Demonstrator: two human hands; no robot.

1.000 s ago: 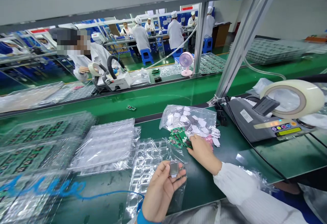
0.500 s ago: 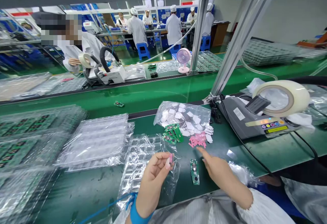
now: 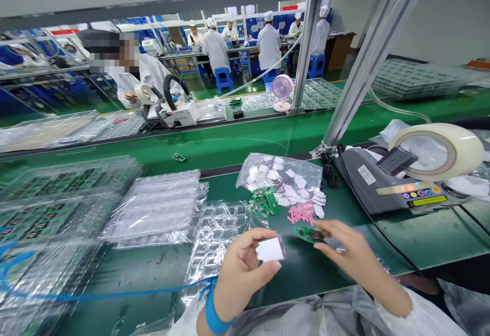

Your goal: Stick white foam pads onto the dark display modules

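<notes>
Between the thumb and fingers of my left hand (image 3: 245, 262) is a small white rectangular piece (image 3: 270, 250) with a reddish, clear-looking right edge. A blue band and cord are round that wrist. My right hand (image 3: 344, 246) grips one end of a green circuit board (image 3: 306, 234), lifted off the bench and slightly blurred. Just beyond the hands lies a cluster of pink pieces (image 3: 300, 212). Several green boards (image 3: 264, 201) overlap left of them, in front of a clear bag (image 3: 281, 175) with white pieces on or in it.
Clear compartment trays (image 3: 210, 239) lie left of my hands, beside bagged trays (image 3: 156, 203) and stacked trays of boards (image 3: 42, 213). A grey tape dispenser (image 3: 371, 183) with cables stands right. A metal post (image 3: 356, 65) rises behind; a co-worker (image 3: 141, 73) is across the line.
My right hand has picked up the circuit board that lay on the bench. My left hand has turned so the held piece's white face shows. The camera view has shifted slightly.
</notes>
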